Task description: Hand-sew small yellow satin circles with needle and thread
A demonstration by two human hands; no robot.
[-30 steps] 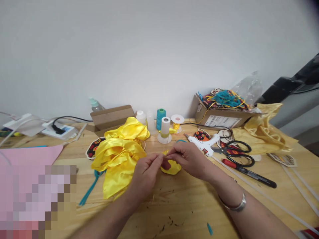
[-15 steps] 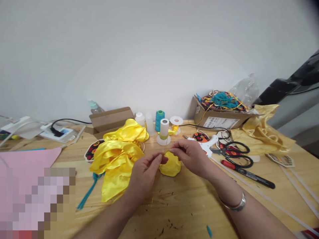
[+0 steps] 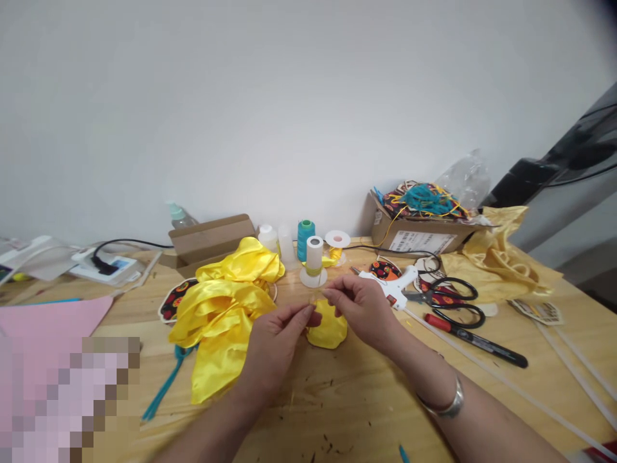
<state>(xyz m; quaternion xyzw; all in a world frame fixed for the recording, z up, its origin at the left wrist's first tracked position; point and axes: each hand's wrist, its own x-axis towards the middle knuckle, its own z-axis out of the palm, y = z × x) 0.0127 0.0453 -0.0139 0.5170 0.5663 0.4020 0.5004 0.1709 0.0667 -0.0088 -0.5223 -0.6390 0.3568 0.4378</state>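
Observation:
My left hand (image 3: 277, 341) and my right hand (image 3: 364, 315) are held close together above the table, fingertips pinched. A thin yellowish thread (image 3: 315, 297) seems to run between them, faint and partly hidden by the fingers. Just below lies a small rounded piece of yellow fabric (image 3: 328, 331), flat on the wood. Beside my left hand is a heap of shiny yellow satin (image 3: 226, 308), resting over a dark patterned piece (image 3: 173, 299) with a teal tassel (image 3: 164, 389). A white spool (image 3: 314, 252) wound with yellow-green thread stands upright beyond my fingers.
To the right lie a white glue gun (image 3: 395, 290), black-handled scissors (image 3: 450, 302) and a red-capped marker (image 3: 477, 339). Behind stand a teal thread cone (image 3: 306, 241) and a filled cardboard box (image 3: 414, 235). A power strip (image 3: 108, 267) and pink sheet (image 3: 53, 315) are leftward.
The whole view has shifted slightly, so the table things appear lower and a little left. Both hands keep their pinch, with a slightly wider gap between the fingertips.

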